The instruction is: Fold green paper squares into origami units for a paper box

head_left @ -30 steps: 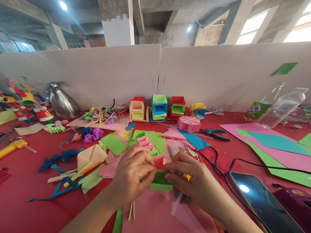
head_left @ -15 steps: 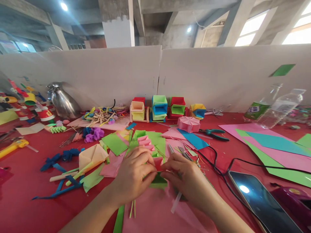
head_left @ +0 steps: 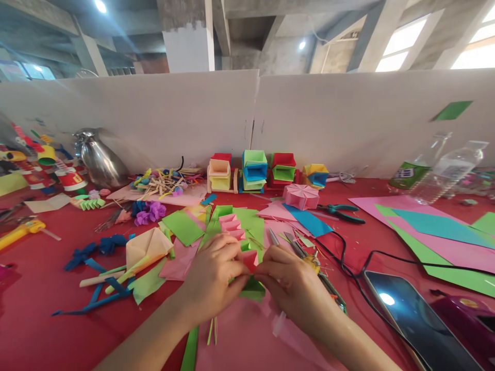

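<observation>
A folded pink paper piece (head_left: pixel 252 258) is pinched between my two hands at the centre, its left and right edges at my fingertips. My left hand (head_left: pixel 215 272) grips it with thumb and fingers closed, and my right hand (head_left: pixel 291 278) does the same from the other side. Just below it shows a dark green folded paper (head_left: pixel 252 289), partly covered by my fingers. Beyond my hands stand pleated pink paper folds (head_left: pixel 231 225) on green sheets. Scissors (head_left: pixel 292 245) lie partly hidden behind my right hand, and a clear glue stick (head_left: pixel 279 323) pokes out under it.
Finished coloured paper boxes (head_left: pixel 254 172) line the back by the white partition. A steel jug (head_left: pixel 102 162) stands at left. Pliers (head_left: pixel 342 211), a phone (head_left: pixel 415 314), a black cable (head_left: pixel 344 263) and plastic bottles (head_left: pixel 450 172) are at right. Paper scraps and blue strips lie left.
Both hands stay at the pink paper with only slight finger shifts. My right hand has tilted a little, and more of the tool lying behind it shows.
</observation>
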`<state>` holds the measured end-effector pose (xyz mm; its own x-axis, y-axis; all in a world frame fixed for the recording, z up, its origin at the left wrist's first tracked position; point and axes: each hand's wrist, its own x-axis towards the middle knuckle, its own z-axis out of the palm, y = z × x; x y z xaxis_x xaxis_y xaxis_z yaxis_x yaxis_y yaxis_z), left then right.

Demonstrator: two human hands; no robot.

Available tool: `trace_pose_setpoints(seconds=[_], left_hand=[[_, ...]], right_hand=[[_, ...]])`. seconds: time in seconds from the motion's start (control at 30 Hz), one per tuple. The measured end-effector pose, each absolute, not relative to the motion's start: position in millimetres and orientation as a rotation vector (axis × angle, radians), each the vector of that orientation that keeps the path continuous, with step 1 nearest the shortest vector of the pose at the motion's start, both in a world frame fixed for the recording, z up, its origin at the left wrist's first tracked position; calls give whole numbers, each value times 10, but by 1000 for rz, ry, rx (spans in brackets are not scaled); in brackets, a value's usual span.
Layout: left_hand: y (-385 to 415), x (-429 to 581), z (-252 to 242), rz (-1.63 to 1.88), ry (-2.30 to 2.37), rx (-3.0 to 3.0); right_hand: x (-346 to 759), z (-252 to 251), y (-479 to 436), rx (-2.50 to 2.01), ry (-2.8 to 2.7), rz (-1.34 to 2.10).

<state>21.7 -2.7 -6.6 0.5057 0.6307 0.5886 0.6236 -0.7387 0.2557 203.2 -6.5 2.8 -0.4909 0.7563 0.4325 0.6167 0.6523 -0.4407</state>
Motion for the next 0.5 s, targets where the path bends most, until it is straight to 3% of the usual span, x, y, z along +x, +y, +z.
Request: trace_pose_setpoints(seconds=[0.5], left_hand=[[13, 177, -38, 1066, 1237, 2558]], right_hand=[[2068, -16, 6, -984, -2262, 199]])
